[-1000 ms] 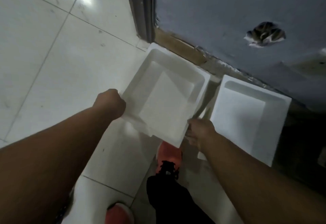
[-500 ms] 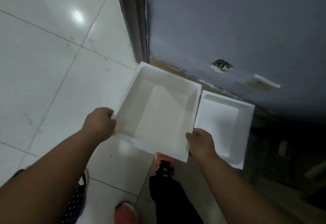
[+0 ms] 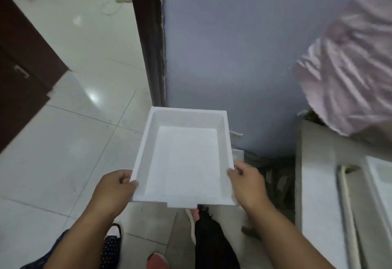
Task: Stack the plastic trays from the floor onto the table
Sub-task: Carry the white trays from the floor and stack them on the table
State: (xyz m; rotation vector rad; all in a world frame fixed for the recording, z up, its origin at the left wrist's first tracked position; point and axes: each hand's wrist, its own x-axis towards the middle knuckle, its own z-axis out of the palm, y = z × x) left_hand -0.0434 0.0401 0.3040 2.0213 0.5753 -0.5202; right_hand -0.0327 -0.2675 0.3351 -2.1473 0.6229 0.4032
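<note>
I hold a white plastic tray [image 3: 184, 158] level in front of me, well above the floor, its open side up and empty. My left hand [image 3: 115, 188] grips its near left edge. My right hand [image 3: 247, 182] grips its near right edge. A corner of a second white tray [image 3: 237, 154] on the floor shows just past the held tray's right side, mostly hidden. The grey table [image 3: 318, 184] stands to my right, with another white tray [image 3: 381, 175] on it at the frame's edge.
A blue-grey wall [image 3: 233, 46] and dark door frame [image 3: 148, 41] rise straight ahead. A dark wooden cabinet [image 3: 23, 67] stands on the left. Pale pink cloth [image 3: 350, 67] hangs over the table's far end. A white rod [image 3: 347, 215] lies on the table. My feet are below.
I have lifted the tray up from the floor and levelled it. My view has risen, bringing the table and cloth into sight on the right. The floor tray is now mostly hidden.
</note>
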